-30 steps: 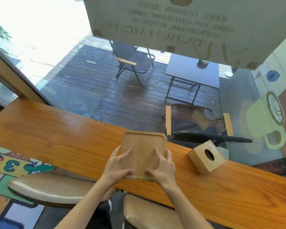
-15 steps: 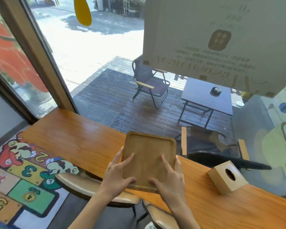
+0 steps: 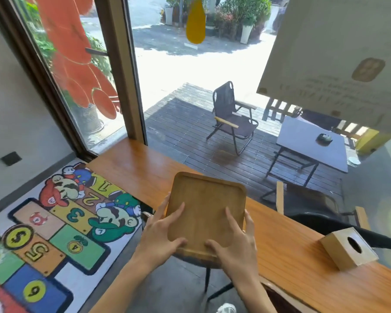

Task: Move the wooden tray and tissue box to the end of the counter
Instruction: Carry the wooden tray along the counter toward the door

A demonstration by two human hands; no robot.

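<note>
Since 1.0 s ago: wooden tray [image 3: 207, 211] carried leftward along the table [image 3: 291, 256], now near the left end by the window corner, near edge overhanging the table's front. Both hands clamped on its near corners: left hand [image 3: 159, 236] and right hand [image 3: 233, 241], thumbs on the near rim, fingers spread over the tray floor. Likely stiff, light, smooth-finished; best held by the raised rim, kept level. Farther right, well apart, tissue box [image 3: 349, 250] resting on the table, untouched, oval slot up; probably light, easily pinched by its 2 sides. Count: 1 tray, 1 box, 2 hands.
</note>
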